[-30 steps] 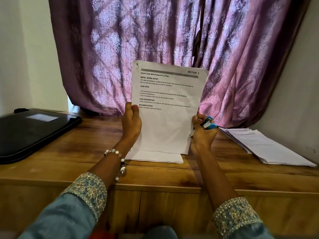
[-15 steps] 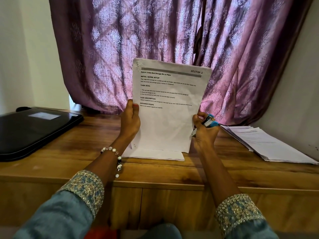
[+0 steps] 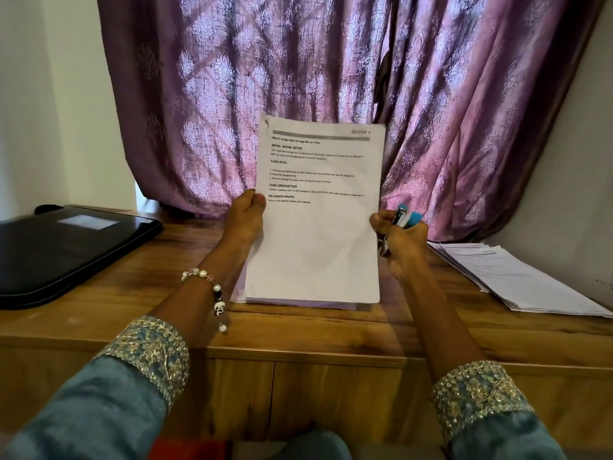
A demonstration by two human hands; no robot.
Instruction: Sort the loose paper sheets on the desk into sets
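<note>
A person's two hands hold a printed sheet (image 3: 318,207) upright above a wooden surface (image 3: 331,333), seen from a head camera looking forward and down. The left hand (image 3: 245,220) pinches the sheet's left edge about halfway up, thumb on the front and fingers behind. The right hand (image 3: 403,242) holds the right edge with its thumb on the front, and the same hand's curled fingers also grip a blue stapler (image 3: 404,218), which sticks up just beside the paper. So both grips are closed: left on the sheet, right on the sheet and stapler together.

The sheet is white, a little creased, with black headings and short lines of text on its upper half; the lower half is blank. Its bottom edge hangs just above, or touching, a small pile of papers (image 3: 298,303) lying flat on the surface directly beneath; contact cannot be told.

To the right, well apart, a larger stack (image 3: 517,277) of printed sheets lies fanned on the surface near the wall. At far left rests a closed black laptop (image 3: 66,247). A purple patterned curtain (image 3: 298,61) hangs behind. The left wrist wears a bead bracelet (image 3: 212,290); both sleeves are blue with gold embroidered cuffs.
</note>
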